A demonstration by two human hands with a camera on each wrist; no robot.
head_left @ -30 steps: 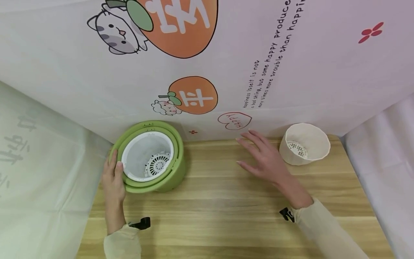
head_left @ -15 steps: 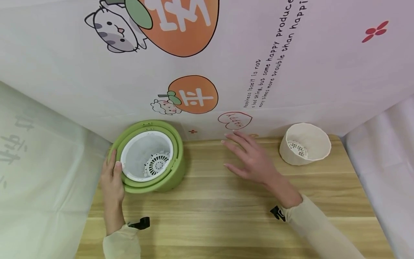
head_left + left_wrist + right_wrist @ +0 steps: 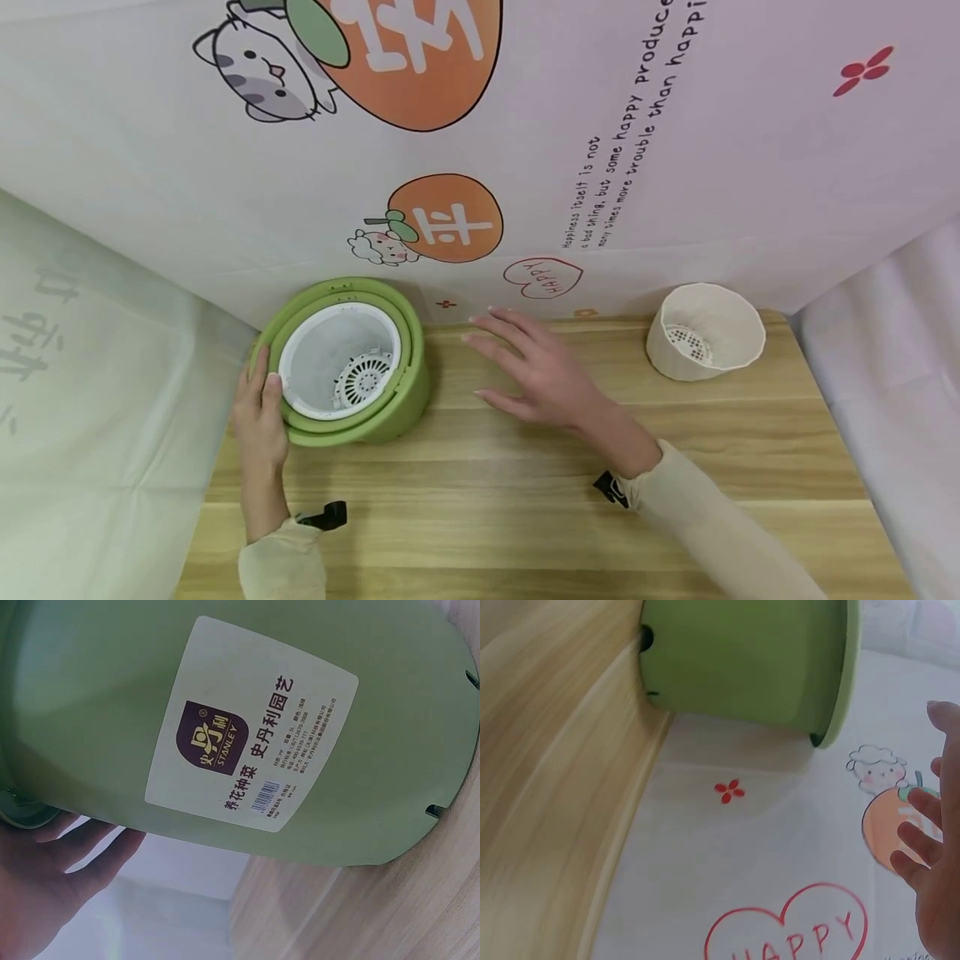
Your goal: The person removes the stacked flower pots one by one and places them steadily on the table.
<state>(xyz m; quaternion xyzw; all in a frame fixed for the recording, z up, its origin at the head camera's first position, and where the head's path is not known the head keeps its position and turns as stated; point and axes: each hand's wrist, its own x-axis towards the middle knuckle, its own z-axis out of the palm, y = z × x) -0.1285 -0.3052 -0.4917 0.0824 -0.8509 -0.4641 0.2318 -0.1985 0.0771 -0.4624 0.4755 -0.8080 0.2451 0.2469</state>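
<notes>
A green flowerpot [image 3: 408, 412] stands at the back left of the wooden table, another green pot and a white slotted-bottom pot [image 3: 303, 333] nested in it. My left hand [image 3: 260, 417] grips its left side, thumb at the rim and fingers along the outer wall. The left wrist view shows a white label [image 3: 247, 727] on the green wall, with the fingers partly hidden behind the pot. My right hand [image 3: 543, 371] is in the air right of the pot, fingers spread and holding nothing. In the right wrist view the hand [image 3: 937, 847] is apart from the green pot [image 3: 742, 660].
A cream pot [image 3: 686, 354] with a perforated bottom stands at the table's back right. A white printed cloth [image 3: 675, 167] rises behind the wooden table [image 3: 480, 508], and pale cloths hang on the left and right sides.
My right hand has moved left, away from the cream pot and towards the green flowerpot. The left hand and the pots have stayed in place.
</notes>
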